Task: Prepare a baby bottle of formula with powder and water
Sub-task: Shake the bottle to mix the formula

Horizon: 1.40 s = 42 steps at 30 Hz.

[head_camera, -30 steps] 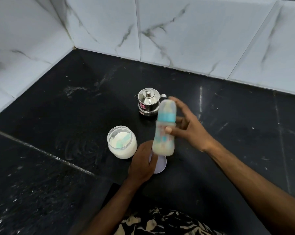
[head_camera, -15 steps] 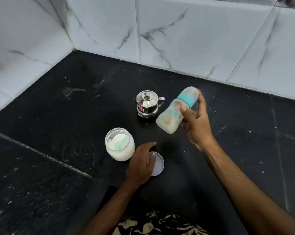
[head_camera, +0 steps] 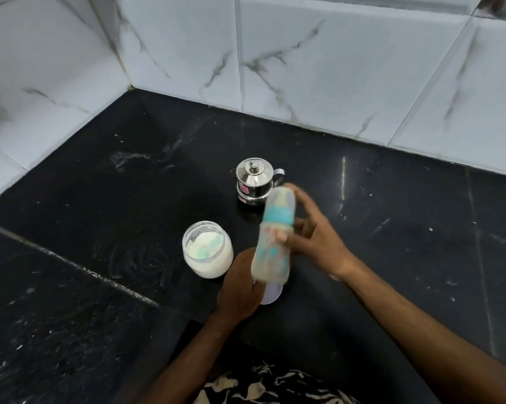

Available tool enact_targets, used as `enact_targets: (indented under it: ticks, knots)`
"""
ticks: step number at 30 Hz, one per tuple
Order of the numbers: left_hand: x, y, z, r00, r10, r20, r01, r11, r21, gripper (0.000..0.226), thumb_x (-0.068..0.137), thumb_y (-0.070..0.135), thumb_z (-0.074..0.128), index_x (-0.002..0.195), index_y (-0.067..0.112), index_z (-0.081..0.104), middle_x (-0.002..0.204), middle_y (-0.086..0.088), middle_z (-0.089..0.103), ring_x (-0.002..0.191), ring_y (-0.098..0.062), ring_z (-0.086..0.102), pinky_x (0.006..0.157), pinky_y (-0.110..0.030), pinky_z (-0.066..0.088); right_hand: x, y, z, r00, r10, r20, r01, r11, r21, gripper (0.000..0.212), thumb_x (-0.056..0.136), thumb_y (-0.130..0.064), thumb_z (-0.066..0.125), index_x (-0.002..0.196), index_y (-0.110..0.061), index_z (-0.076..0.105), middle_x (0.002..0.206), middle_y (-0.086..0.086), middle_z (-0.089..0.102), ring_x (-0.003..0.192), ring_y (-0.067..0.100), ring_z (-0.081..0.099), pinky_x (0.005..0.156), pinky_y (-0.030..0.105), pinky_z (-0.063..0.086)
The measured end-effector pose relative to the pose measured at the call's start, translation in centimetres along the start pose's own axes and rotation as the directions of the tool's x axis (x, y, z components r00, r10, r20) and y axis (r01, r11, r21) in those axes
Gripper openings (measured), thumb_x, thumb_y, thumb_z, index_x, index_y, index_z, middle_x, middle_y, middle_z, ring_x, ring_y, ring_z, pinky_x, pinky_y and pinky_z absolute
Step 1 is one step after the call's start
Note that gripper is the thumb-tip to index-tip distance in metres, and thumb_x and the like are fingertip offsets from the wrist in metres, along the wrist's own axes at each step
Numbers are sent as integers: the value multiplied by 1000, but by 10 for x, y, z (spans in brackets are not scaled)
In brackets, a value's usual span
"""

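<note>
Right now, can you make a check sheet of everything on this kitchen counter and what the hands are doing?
Surface: black stone counter, speckled with pale smears and specks.
Job's things: baby bottle, blurred, teal collar, cap on, milky liquid inside, held above the counter; open powder jar with white powder and a scoop inside; small lidded steel pot behind them.
Clutter: round pale lid lying flat, partly hidden by the left hand.
Hands: right hand grips the bottle at its middle; left hand rests by the lid, fingers hidden, so its hold cannot be told.
Cables: nothing seen.
Surroundings: white marbled wall tiles meeting at a corner.
</note>
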<state>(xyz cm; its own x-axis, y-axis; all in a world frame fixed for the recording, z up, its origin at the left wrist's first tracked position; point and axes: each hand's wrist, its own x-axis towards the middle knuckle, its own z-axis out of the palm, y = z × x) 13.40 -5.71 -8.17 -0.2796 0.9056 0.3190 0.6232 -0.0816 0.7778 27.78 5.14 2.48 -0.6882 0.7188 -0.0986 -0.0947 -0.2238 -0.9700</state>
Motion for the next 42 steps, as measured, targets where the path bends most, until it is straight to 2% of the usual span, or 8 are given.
enact_targets:
  ticks: [7,13,18,24,29,35,39,42]
  knots:
    - [0,-2,1,997,-21,75,16,998,63,34,94,28,45,122,15,59,121,7,59,113,-1,51,100,-10,33,18,-19,-16,955,-79,-284,137,972,190,102,59,-42,90,142,-31,32,111,9,71,100,28,70,70,44,58]
    - [-1,2,0,999,-29,41,29,1000,-9,31,91,22,56,121,28,49,112,2,60,103,-13,56,91,-16,40,0,2,-3,999,20,31,-19,999,-42,84,76,-5,75,142,-34,31,115,12,69,103,29,69,73,37,59]
    - [1,0,0,996,-30,86,26,999,42,35,94,28,45,123,14,59,122,1,61,113,-8,53,101,-14,35,20,-16,-19,937,-74,-341,146,971,191,90,71,-27,83,144,-29,30,107,7,72,97,28,70,69,44,59]
    - [-1,2,-1,998,3,58,-3,1000,9,32,91,29,48,122,22,53,113,4,57,104,-10,52,92,-13,36,-1,3,-6,1000,11,15,-10,999,-30,84,76,-10,80,140,-36,33,114,13,69,101,29,70,73,38,58]
    - [1,0,0,996,-32,85,28,998,48,35,94,29,45,124,14,59,123,2,61,114,-8,53,101,-13,34,19,-17,-16,936,-92,-341,170,963,208,81,77,-25,80,142,-30,33,105,5,74,96,28,71,71,48,59]
    - [0,6,-1,1000,-26,17,26,1000,-11,31,89,15,60,117,25,50,106,5,56,100,-12,53,90,-1,31,2,0,-1,1000,11,21,-11,1000,-20,81,76,-13,79,139,-38,33,115,13,69,102,29,70,73,37,59]
    - [1,0,1,998,-27,57,25,999,38,32,94,27,46,121,14,60,119,-1,62,111,-9,54,100,-11,33,16,-15,-9,961,-56,-269,99,984,151,97,61,-42,88,141,-33,34,109,9,72,99,29,70,73,51,59]
    - [0,0,0,998,-29,55,28,999,24,29,92,29,48,120,25,57,117,-3,63,109,-10,55,97,-17,38,11,-12,-4,973,-60,-225,93,986,135,96,66,-30,88,143,-32,31,117,12,68,101,29,69,70,44,59]
